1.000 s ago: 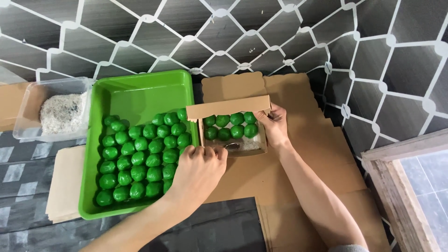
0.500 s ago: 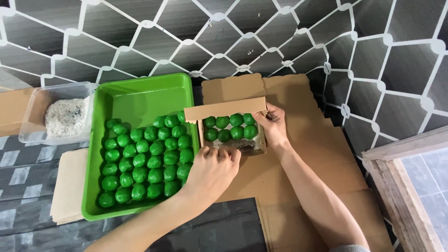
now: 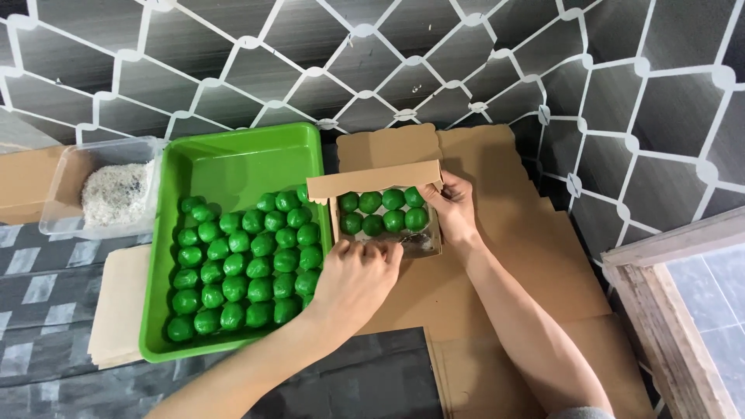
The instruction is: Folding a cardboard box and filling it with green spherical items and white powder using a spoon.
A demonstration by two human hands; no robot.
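- While your left hand [image 3: 353, 275] sits at the near edge of the small cardboard box [image 3: 386, 213], its fingers are curled over that front rim; whether they pinch a ball underneath you cannot tell, since the back of the hand hides the fingertips.
- Nearer to you than the box, flat brown cardboard sheets [image 3: 497, 287] cover the surface, and both your forearms lie over them; the bare sheet right of the box gives you the widest room.
- Left of the box, touching or just beside its wall, stands the green tray [image 3: 233, 159]. Rows of green balls [image 3: 248, 268] fill its near half, packed close, and its far half is bare.
- Inside the box, eight green balls lie in two rows against the far wall; the near part of the box floor shows a clear liner with nothing on it.
- Your right hand [image 3: 454, 209] grips the right side of the box, thumb pressed on the far right corner and fingers wrapped around the wall, so it is closed on the box.
- Just beyond the balls, the box lid flap [image 3: 372, 182] stands open and leans over the far row.
- Well left of the box, past the tray, a clear plastic tub [image 3: 58, 198] holds white grains.
- Behind the box, a dark wall with a white lattice pattern [image 3: 434, 70] rises close to the cardboard's far edge.
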